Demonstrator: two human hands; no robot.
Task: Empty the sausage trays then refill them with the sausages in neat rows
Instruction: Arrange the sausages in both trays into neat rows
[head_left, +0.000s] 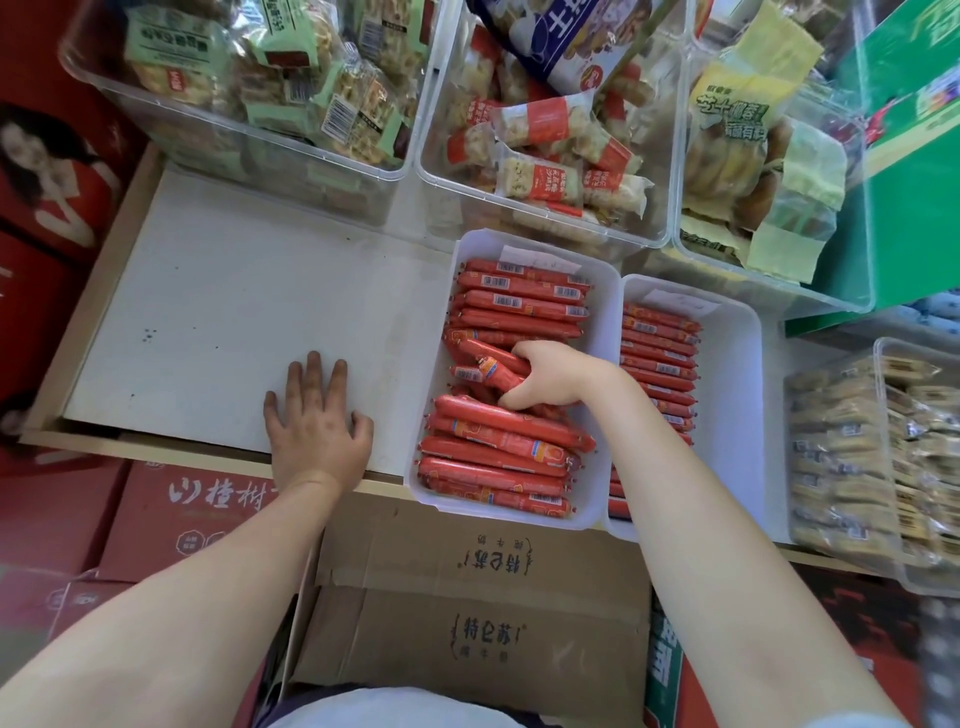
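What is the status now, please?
Left hand flat on shelf. Right hand fingers grip sausages in left tray. Nothing blocking.

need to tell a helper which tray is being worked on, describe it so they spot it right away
Start at the white shelf board where the left hand rests flat. Right beside its bare area stand two white trays of red sausages. It is the left tray, the fuller one, with the right hand gripping sausages in its middle; the right tray holds a single narrow stack.

Left hand (316, 415) lies flat, fingers spread; right hand (556, 375) reaches forward, fingers curled.
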